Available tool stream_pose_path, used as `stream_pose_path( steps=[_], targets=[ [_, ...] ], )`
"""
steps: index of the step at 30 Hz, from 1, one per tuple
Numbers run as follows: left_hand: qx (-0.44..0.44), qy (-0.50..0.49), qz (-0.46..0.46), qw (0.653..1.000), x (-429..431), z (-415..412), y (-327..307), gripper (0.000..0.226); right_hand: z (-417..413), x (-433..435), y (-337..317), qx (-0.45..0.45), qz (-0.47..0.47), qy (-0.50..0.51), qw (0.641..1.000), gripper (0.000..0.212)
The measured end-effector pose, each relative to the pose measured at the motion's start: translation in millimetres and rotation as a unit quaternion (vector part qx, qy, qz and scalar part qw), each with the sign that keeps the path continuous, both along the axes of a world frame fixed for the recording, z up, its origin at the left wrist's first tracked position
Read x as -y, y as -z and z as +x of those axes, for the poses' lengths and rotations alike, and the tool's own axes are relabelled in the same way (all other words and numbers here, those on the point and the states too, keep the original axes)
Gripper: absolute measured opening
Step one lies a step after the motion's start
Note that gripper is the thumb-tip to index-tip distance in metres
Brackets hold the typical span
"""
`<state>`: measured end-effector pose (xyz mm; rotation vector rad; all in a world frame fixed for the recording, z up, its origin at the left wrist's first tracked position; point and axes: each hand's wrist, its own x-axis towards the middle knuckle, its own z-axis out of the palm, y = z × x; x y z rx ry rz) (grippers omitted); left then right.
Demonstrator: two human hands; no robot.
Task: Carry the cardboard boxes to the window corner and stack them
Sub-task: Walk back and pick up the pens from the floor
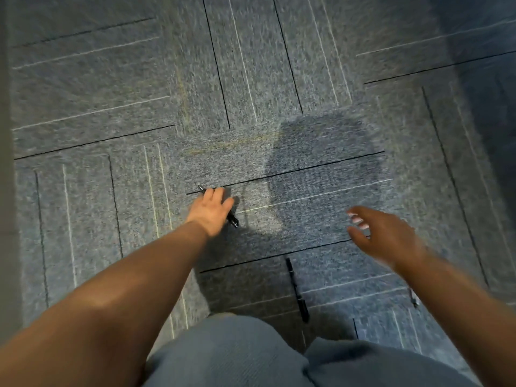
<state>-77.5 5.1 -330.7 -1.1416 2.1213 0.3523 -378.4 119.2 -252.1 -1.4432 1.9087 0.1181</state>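
No cardboard boxes are seen; the left hand (212,210) is laid over a pen (233,219) on the carpet (111,93), seemingly to gather it, its grip not tellable, while the right hand (382,236) is held loose and empty at the right.

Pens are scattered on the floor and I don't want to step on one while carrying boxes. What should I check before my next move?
1. Left hand has a firm hold on the black pen with the silver tip: cannot tell; the hand covers its middle.
2. Right hand free: ok; open above the floor, holding nothing.
3. Long black pen near the knees collected: not ok; it lies on the grey-blue carpet tiles.
4. Small pen-like object beside the right forearm collected: not ok; it is on the floor, and too blurred to identify.
5. Cardboard boxes within reach: cannot tell; none in view.
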Motion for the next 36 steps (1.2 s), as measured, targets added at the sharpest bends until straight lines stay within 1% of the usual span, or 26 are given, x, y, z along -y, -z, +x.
stream_pose_path(
  steps=[2, 5, 6, 7, 9, 10, 11, 12, 13, 14, 15, 16, 17, 19, 21, 23, 25, 28, 29, 31, 34, 35, 36],
  targets=[
    [0.010, 0.026, -0.004, 1.000, 8, 5, 23, 0.046, -4, 2, 24, 0.019, -0.009, -0.004, 1.000, 0.040],
    [0.007, 0.068, 0.017, 0.998, 19, 17, 40, 0.045, -9, 3, 47, 0.035, -0.030, 0.002, 0.999, 0.039],
    [-0.010, 0.095, 0.002, 0.995, 20, 19, 42, 0.043, -10, 1, 52, 0.041, -0.032, 0.006, 0.999, 0.039],
    [-0.050, 0.123, -0.022, 0.991, 20, 15, 39, 0.042, -12, -1, 54, 0.046, -0.030, 0.009, 0.998, 0.039],
    [-0.159, 0.143, -0.037, 0.976, 9, -9, 27, 0.042, -18, -9, 56, 0.049, -0.024, 0.030, 0.998, 0.038],
    [-0.193, 0.146, -0.008, 0.970, 0, -27, 19, 0.037, -22, -15, 56, 0.049, -0.024, 0.049, 0.997, 0.037],
    [-0.223, 0.190, 0.020, 0.956, -11, -45, 15, 0.032, -27, -22, 56, 0.048, -0.027, 0.071, 0.996, 0.035],
    [-0.240, 0.209, 0.065, 0.946, -22, -63, 17, 0.029, -31, -30, 56, 0.044, -0.034, 0.096, 0.994, 0.034],
    [-0.265, 0.224, 0.088, 0.934, -32, -82, 16, 0.029, -37, -38, 56, 0.038, -0.042, 0.123, 0.991, 0.033],
    [-0.259, 0.237, 0.115, 0.929, -38, -98, 15, 0.030, -43, -47, 57, 0.032, -0.052, 0.148, 0.987, 0.032],
    [-0.288, 0.258, 0.131, 0.913, -44, -107, 19, 0.029, -50, -55, 57, 0.024, -0.059, 0.170, 0.983, 0.032],
    [-0.281, 0.290, 0.143, 0.904, -49, -110, 28, 0.027, -57, -63, 58, 0.016, -0.062, 0.188, 0.980, 0.031],
    [-0.299, 0.306, 0.151, 0.891, -53, -113, 36, 0.033, -63, -72, 59, 0.008, -0.060, 0.205, 0.977, 0.030],
    [-0.278, 0.365, 0.161, 0.874, -65, -113, 49, 0.051, -74, -89, 63, 0.002, -0.046, 0.233, 0.971, 0.031],
    [-0.230, 0.372, 0.199, 0.877, -72, -114, 51, 0.064, -81, -106, 69, -0.013, -0.022, 0.254, 0.967, 0.036],
    [-0.205, 0.383, 0.217, 0.874, -80, -114, 55, 0.061, -85, -119, 73, -0.032, 0.000, 0.269, 0.963, 0.041],
    [-0.195, 0.418, 0.216, 0.861, -85, -116, 59, 0.052, -87, -129, 76, -0.040, 0.018, 0.287, 0.957, 0.042],
    [-0.153, 0.426, 0.236, 0.860, -86, -124, 63, 0.044, -88, -145, 80, -0.032, 0.026, 0.308, 0.950, 0.045],
    [-0.148, 0.414, 0.241, 0.865, -86, -126, 66, 0.043, -89, -149, 81, -0.027, 0.022, 0.314, 0.949, 0.047],
    [-0.171, 0.376, 0.224, 0.883, -83, -135, 63, 0.039, -91, -156, 82, -0.018, 0.012, 0.325, 0.945, 0.047],
    [-0.262, 0.298, 0.148, 0.906, -70, -153, 57, 0.032, -97, -159, 83, -0.005, 0.009, 0.348, 0.937, 0.044],
    [-0.284, 0.270, 0.127, 0.911, -65, -160, 54, 0.030, -98, -157, 83, -0.004, 0.013, 0.352, 0.936, 0.043],
    [-0.284, 0.253, 0.109, 0.918, -60, -168, 52, 0.030, -99, -156, 85, -0.005, 0.017, 0.351, 0.936, 0.043]
  ],
)
